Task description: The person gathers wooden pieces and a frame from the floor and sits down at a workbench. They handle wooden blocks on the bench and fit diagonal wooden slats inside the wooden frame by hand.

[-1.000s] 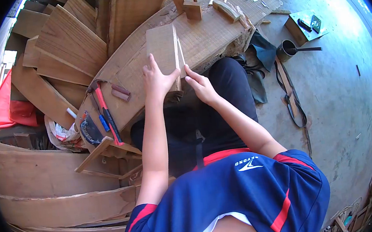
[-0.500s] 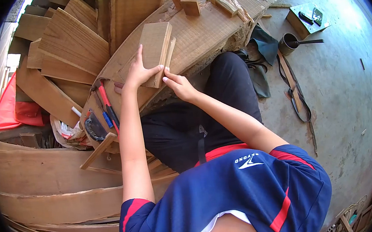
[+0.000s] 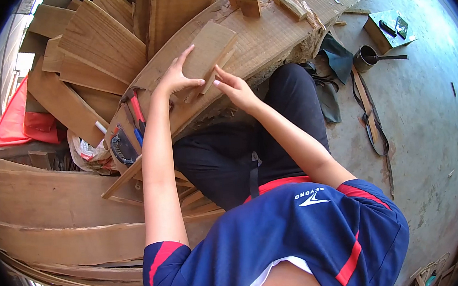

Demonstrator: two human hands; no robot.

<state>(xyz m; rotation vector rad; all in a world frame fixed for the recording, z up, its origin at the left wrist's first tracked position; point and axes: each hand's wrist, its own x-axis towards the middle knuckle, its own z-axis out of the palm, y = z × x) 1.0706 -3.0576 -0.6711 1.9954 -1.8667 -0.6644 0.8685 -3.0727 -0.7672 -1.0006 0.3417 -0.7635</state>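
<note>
A rectangular wooden block (image 3: 206,48) lies on the wooden workbench (image 3: 279,36), tilted to the right. Along its right edge rests a thin wooden strip (image 3: 223,61). My left hand (image 3: 176,77) is at the block's lower left, thumb and fingers spread wide, nothing gripped. My right hand (image 3: 234,87) is beside the strip's lower end, with thumb and fingers apart; whether a fingertip touches the strip is hard to tell.
A red-handled hammer (image 3: 137,109) lies left of my left forearm. Notched wooden pieces (image 3: 248,3) stand at the bench's far side. Wooden boards (image 3: 100,39) are piled at left. A dark cup (image 3: 365,58) and a box (image 3: 386,34) are on the floor at right.
The block has turned clockwise on the bench, with the strip beside it. My right hand's fingers have opened from their pinch on the strip. The whole view has shifted slightly.
</note>
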